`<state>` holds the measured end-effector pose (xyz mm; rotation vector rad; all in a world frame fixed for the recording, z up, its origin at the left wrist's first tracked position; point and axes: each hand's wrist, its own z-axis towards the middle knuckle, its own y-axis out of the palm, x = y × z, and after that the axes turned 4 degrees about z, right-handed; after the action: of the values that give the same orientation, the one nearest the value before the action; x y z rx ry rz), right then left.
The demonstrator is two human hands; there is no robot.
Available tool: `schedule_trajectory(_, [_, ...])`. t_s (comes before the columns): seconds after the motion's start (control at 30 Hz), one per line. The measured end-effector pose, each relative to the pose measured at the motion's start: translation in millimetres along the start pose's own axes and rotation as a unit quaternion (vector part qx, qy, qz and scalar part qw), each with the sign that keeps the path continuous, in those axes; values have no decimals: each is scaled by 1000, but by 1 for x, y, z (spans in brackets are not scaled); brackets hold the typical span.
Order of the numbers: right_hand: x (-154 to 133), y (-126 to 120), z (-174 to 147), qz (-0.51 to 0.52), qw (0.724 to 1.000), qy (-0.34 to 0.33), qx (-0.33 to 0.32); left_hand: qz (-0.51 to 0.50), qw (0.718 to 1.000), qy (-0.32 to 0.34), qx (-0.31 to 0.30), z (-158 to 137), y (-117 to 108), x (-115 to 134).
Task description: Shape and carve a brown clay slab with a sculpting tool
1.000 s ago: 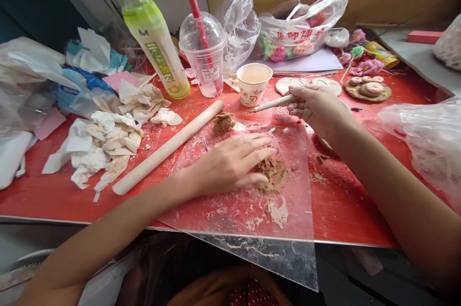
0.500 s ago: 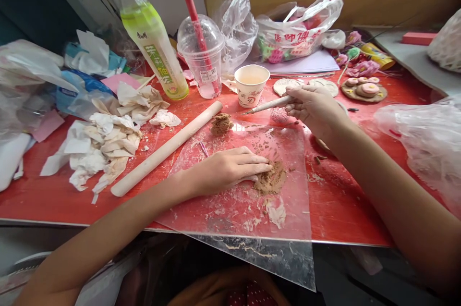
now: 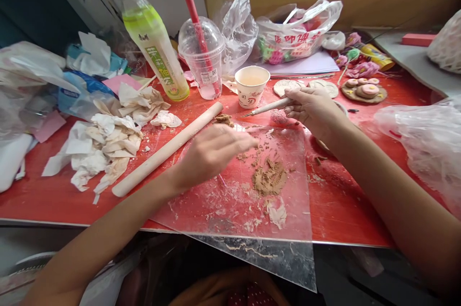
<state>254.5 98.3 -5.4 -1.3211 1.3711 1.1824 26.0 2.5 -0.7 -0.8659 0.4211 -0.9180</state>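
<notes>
My left hand, somewhat blurred, hovers over the clear plastic sheet with its fingers stretched out to the right. It looks to hold nothing. Behind its knuckles a brown clay lump is partly hidden. A flattened patch of brown clay lies on the sheet to the right of the fingertips, with crumbs around it. My right hand is closed round the pale handle of a thin paintbrush. The brush tip points left, in front of a paper cup of cloudy liquid.
A pale rolling pin lies slantwise left of the sheet. Beyond stand a drink bottle and a plastic cup with a red straw. Crumpled tissues lie left. Decorated clay discs sit at the back right, near plastic bags.
My left hand has lifted off the flattened brown clay and moved up and left, covering part of the clay lump. My right hand and the paintbrush have barely moved.
</notes>
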Motion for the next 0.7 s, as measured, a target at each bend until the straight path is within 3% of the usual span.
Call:
schedule_trajectory(0.1, [2,-1,3,12,1000,4,8,82,991,-84,70,-1,-1,-15])
schedule_trajectory(0.17, [2,-1,3,13,1000,7,8,109,986,-100,76,-3,1,-27])
schedule_trajectory(0.3, [-1,0,1,16,1000,14,6,87,989,-110,51,-7,6,-39])
schedule_trajectory(0.47, [0,0,1,12,1000,9,8,41,992,-119,26,-9,10,-37])
schedule_trajectory(0.7, [2,0,3,2,1000,0,5,71,993,-88,-16,-11,13,-38])
